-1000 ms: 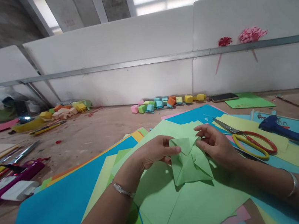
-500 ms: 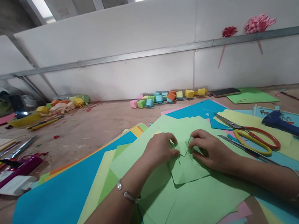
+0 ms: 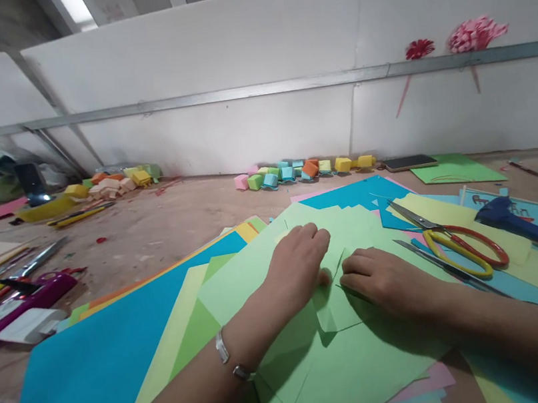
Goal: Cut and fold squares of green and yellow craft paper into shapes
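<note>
Head view: a piece of green folded paper (image 3: pixel 336 310) lies at five o'clock from the picture's centre, on a large pale green sheet (image 3: pixel 328 394), with both hands touching it. Taking that folded paper as the hub of the dial, the left hand (image 3: pixel 298 261) sits over its edge between ten and eleven o'clock, fingers curled under and thumb tip against the paper; whether it pinches anything cannot be told, because the hand's own back hides the fingertips. The right hand (image 3: pixel 382 279) is at two o'clock, bent fingers gripping the paper near a raised flap. A silver bracelet (image 3: pixel 221 346) circles the left wrist.

Scissors (image 3: pixel 435 228) with red and yellow handles lie between two and three o'clock, just beside the right forearm, and farther out in the same direction is a blue corded tool (image 3: pixel 531 230). A broad blue sheet (image 3: pixel 87 377) spreads between eight and nine. At twelve, well apart from the hands, small coloured paper cubes (image 3: pixel 288 173) line the foot of the white wall (image 3: pixel 219 138); more cubes (image 3: pixel 110 187) are heaped at ten.
</note>
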`<action>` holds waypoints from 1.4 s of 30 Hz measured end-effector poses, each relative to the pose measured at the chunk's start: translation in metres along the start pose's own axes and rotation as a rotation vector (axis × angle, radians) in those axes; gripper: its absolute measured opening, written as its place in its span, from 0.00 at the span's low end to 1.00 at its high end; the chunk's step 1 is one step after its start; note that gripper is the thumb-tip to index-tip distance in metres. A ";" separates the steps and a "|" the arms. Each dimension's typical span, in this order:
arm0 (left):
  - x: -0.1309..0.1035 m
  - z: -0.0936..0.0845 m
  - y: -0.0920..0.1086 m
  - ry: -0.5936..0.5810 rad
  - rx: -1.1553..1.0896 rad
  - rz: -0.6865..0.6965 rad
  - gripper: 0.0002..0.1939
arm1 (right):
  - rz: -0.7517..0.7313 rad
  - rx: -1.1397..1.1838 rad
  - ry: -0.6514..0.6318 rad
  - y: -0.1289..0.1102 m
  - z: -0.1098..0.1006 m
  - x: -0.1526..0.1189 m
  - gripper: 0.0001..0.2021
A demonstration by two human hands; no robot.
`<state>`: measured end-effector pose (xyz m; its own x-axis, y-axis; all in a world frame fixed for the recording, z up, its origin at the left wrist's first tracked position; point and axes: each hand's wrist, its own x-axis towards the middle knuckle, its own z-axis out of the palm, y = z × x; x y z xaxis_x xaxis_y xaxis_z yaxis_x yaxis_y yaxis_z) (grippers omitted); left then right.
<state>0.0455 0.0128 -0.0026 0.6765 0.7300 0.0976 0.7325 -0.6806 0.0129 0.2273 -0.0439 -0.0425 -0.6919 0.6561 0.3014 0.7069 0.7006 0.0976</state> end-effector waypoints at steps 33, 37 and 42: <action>-0.024 -0.030 -0.005 -0.424 -0.186 0.237 0.08 | 0.264 0.192 -0.235 -0.013 -0.017 0.003 0.08; -0.024 -0.030 -0.003 -0.443 -0.124 0.232 0.05 | 0.395 0.475 -0.185 -0.003 -0.021 0.009 0.08; -0.018 -0.030 -0.001 -0.423 -0.163 0.115 0.09 | 0.478 0.508 -0.100 -0.002 -0.015 0.007 0.08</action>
<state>0.0297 -0.0017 0.0258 0.7489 0.5876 -0.3064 0.6524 -0.7348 0.1854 0.2233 -0.0446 -0.0264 -0.3498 0.9304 0.1098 0.7974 0.3572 -0.4864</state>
